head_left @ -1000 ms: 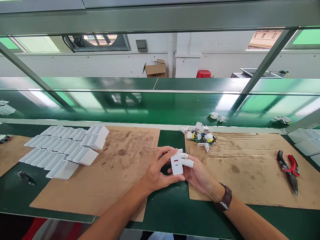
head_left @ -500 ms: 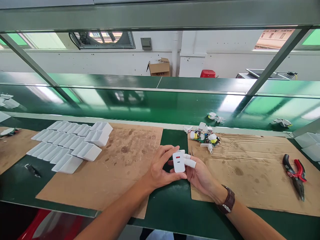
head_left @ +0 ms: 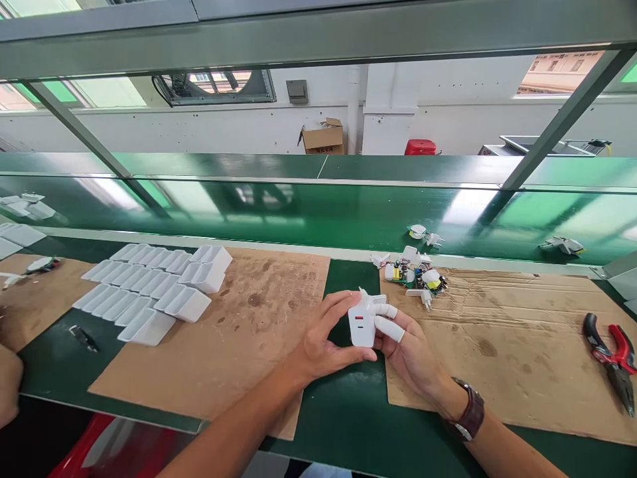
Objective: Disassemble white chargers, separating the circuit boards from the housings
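Note:
Between my two hands is a white USB charger (head_left: 363,329), its port face with a red USB slot and a smaller dark slot turned toward me. My left hand (head_left: 326,335) pinches it from the left, fingers over the top edge and thumb at the lower edge. On the other side my right hand (head_left: 405,345) grips it, with white finger covers on two fingers and a brown watch on the wrist. A white part sticks up behind the charger's top; its shape is partly hidden. Beyond lies a pile of circuit boards with white plug parts (head_left: 415,275).
Rows of white charger housings (head_left: 149,282) stand on the left cardboard sheet (head_left: 239,358). Red-and-black pliers (head_left: 614,365) lie on the right cardboard (head_left: 497,372). A small dark tool (head_left: 83,338) rests at left. Another person's arm (head_left: 7,385) shows at the left edge.
The charger has tilted, showing more of the white part at its top. My view has shifted slightly left, and another person's arm has come in at the left edge.

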The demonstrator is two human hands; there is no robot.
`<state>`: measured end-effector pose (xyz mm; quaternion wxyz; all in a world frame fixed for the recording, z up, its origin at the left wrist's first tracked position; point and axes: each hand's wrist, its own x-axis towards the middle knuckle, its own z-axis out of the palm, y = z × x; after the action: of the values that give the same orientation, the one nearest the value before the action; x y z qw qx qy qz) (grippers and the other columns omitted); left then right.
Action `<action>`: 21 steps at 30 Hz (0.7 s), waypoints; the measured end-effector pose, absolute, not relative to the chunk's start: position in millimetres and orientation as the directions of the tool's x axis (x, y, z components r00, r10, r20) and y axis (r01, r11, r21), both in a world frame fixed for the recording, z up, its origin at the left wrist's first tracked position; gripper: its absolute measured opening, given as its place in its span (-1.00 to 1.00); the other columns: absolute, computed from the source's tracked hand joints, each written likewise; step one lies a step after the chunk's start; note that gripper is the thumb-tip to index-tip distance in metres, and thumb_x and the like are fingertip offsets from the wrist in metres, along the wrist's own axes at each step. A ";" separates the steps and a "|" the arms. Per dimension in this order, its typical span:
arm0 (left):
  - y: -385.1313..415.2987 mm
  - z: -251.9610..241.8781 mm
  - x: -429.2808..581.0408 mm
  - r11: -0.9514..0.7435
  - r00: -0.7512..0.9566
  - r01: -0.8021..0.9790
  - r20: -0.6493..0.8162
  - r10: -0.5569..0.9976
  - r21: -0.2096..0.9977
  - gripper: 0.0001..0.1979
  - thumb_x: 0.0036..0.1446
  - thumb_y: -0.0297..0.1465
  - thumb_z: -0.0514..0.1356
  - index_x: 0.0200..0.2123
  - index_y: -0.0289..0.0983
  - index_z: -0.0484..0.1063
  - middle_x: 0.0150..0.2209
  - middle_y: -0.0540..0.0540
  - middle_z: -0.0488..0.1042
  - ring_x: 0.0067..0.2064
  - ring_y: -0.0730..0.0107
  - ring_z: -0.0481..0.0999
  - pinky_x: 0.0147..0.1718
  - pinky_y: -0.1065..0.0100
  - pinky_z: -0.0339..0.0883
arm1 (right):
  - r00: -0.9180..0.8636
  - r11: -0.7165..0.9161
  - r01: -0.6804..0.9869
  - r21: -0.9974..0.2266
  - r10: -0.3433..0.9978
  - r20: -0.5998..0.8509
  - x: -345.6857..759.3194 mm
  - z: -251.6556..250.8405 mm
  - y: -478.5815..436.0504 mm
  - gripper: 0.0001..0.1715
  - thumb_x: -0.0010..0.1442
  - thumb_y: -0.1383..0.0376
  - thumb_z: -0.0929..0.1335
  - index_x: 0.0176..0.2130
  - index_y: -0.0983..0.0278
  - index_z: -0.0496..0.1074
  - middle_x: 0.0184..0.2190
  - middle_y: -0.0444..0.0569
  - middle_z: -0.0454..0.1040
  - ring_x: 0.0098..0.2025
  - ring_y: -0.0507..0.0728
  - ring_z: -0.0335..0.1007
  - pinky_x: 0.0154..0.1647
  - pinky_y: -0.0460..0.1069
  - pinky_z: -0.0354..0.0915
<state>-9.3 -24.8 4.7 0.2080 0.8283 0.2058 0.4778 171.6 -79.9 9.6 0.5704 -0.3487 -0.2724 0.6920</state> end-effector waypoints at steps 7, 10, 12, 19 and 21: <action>-24.9 5.1 -8.3 -0.839 0.449 0.141 0.721 0.527 0.525 -0.11 0.04 -0.02 0.43 0.36 -0.19 0.24 0.17 -0.34 0.46 0.19 -0.01 0.52 0.14 -0.04 0.50 | -0.098 -0.194 -0.612 -0.767 0.981 -0.170 172.6 9.8 -79.8 -0.64 0.09 0.13 0.59 -0.13 0.21 0.61 -0.27 0.00 0.65 -0.17 0.23 0.60 -0.11 0.14 0.54; -24.7 4.5 -7.8 -0.843 0.446 0.139 0.727 0.522 0.519 -0.10 0.03 -0.02 0.44 0.36 -0.20 0.24 0.17 -0.34 0.46 0.19 -0.02 0.52 0.14 -0.04 0.49 | -0.098 -0.193 -0.613 -0.766 0.981 -0.169 173.0 9.7 -79.4 -0.64 0.09 0.13 0.59 -0.13 0.21 0.61 -0.25 0.00 0.65 -0.15 0.24 0.60 -0.11 0.15 0.54; -24.8 4.4 -7.2 -0.845 0.445 0.141 0.729 0.520 0.516 -0.10 0.03 -0.03 0.44 0.36 -0.20 0.24 0.17 -0.34 0.46 0.19 -0.02 0.52 0.15 -0.04 0.49 | -0.105 -0.200 -0.609 -0.767 0.980 -0.171 173.1 9.3 -79.4 -0.64 0.10 0.12 0.58 -0.13 0.21 0.62 -0.22 0.01 0.66 -0.15 0.24 0.60 -0.13 0.13 0.54; -26.4 4.0 -5.6 -0.849 0.451 0.165 0.728 0.517 0.502 -0.08 0.01 0.00 0.44 0.36 -0.19 0.24 0.15 -0.34 0.44 0.15 -0.02 0.53 0.09 0.00 0.52 | -0.166 -0.255 -0.616 -0.745 0.967 -0.194 170.9 9.5 -80.2 -0.67 0.11 0.14 0.57 -0.15 0.22 0.62 -0.19 -0.01 0.67 -0.18 0.21 0.61 -0.15 0.08 0.54; -26.9 4.0 -5.5 -0.850 0.442 0.164 0.733 0.517 0.501 -0.09 0.01 0.00 0.44 0.35 -0.20 0.25 0.14 -0.33 0.44 0.13 -0.01 0.54 0.08 0.02 0.52 | -0.191 -0.284 -0.616 -0.735 0.959 -0.211 170.1 10.6 -80.2 -0.65 0.09 0.13 0.57 -0.14 0.22 0.62 -0.19 0.00 0.67 -0.17 0.24 0.62 -0.13 0.11 0.55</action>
<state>-5.5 -26.9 4.0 0.1814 0.8296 0.2054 0.4864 170.1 -80.2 10.6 0.5408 -0.3350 -0.2560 0.7279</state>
